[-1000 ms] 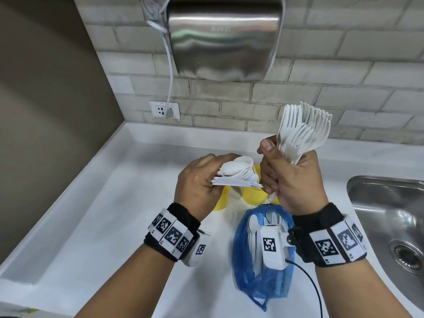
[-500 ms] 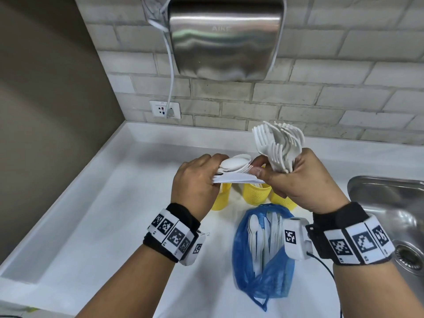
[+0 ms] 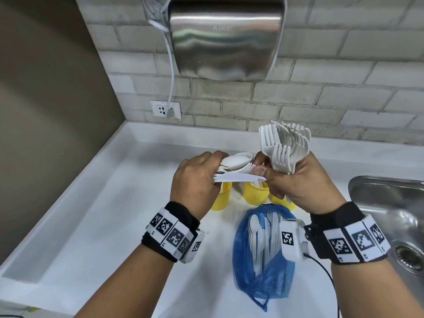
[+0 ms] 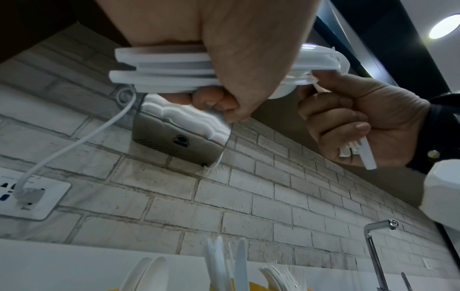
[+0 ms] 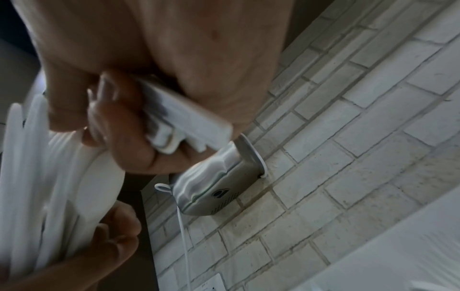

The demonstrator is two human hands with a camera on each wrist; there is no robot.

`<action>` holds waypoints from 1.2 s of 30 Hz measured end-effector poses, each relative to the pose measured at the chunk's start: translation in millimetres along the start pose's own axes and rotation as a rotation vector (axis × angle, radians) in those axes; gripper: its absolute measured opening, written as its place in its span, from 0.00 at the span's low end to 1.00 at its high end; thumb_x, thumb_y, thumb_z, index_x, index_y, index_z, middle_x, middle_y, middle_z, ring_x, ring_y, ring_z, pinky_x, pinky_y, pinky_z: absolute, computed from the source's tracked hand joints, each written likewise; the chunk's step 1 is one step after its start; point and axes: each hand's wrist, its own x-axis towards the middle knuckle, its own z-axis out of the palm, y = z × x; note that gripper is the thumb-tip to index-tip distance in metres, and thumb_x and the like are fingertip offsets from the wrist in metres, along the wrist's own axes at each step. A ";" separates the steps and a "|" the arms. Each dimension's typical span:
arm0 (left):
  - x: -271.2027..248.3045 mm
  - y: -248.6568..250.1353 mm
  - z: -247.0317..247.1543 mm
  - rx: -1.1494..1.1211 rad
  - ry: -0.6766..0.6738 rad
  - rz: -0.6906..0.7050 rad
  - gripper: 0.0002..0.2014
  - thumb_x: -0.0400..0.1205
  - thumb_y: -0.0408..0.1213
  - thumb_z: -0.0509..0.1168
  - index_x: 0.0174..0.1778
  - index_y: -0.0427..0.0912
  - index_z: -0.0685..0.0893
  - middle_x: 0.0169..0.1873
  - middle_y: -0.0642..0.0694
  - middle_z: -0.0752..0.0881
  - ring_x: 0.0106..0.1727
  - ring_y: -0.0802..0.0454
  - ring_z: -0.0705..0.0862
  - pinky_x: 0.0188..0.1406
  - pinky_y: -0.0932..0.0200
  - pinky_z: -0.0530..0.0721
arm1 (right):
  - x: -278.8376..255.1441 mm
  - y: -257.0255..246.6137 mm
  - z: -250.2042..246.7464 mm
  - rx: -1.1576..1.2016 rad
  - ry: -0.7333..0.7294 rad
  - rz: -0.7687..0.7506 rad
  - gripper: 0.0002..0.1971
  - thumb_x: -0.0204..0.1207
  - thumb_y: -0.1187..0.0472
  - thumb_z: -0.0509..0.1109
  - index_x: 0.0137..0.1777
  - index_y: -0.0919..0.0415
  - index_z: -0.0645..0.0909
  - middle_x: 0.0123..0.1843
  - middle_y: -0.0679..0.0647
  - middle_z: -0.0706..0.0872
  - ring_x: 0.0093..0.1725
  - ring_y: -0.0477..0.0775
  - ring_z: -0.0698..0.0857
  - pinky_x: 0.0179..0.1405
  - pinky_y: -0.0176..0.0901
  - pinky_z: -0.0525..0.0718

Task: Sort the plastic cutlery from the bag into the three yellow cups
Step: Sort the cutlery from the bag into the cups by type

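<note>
While the 3 cups (image 3: 255, 194) are already holding some cutlery, as the left wrist view shows, sorting is looking roughly midway. The left hand (image 3: 193, 180) is clutching a mixed bundle (image 3: 236, 167) of spoons, forks and knives; the right hand (image 3: 296, 182) is gripping a fan of forks (image 3: 284, 145) above the cups. More cutlery is lying in the bag (image 3: 263, 253).

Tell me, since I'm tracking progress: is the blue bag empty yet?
Not empty. The blue bag lies open on the counter with white spoons and other cutlery visible inside it.
</note>
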 end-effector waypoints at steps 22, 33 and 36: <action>-5.4 7.4 -4.9 -0.052 -0.019 -0.111 0.19 0.74 0.31 0.68 0.60 0.52 0.84 0.40 0.54 0.88 0.37 0.46 0.83 0.32 0.60 0.75 | -0.3 -6.7 2.0 0.459 0.289 -0.138 0.12 0.81 0.60 0.77 0.36 0.51 0.81 0.22 0.51 0.67 0.17 0.46 0.62 0.22 0.34 0.68; -12.9 6.9 0.0 -1.135 -0.264 -0.723 0.09 0.88 0.38 0.67 0.57 0.38 0.89 0.25 0.50 0.63 0.26 0.50 0.59 0.28 0.56 0.60 | 5.5 21.0 -1.5 0.719 0.693 0.113 0.14 0.88 0.59 0.68 0.39 0.53 0.72 0.25 0.48 0.61 0.20 0.46 0.61 0.19 0.35 0.67; -13.1 11.3 0.7 -1.142 -0.334 -0.716 0.12 0.88 0.41 0.66 0.51 0.36 0.90 0.24 0.51 0.63 0.25 0.51 0.59 0.27 0.56 0.58 | 6.9 26.5 6.1 0.706 0.657 0.129 0.13 0.89 0.58 0.67 0.42 0.54 0.71 0.26 0.50 0.62 0.19 0.46 0.62 0.19 0.36 0.67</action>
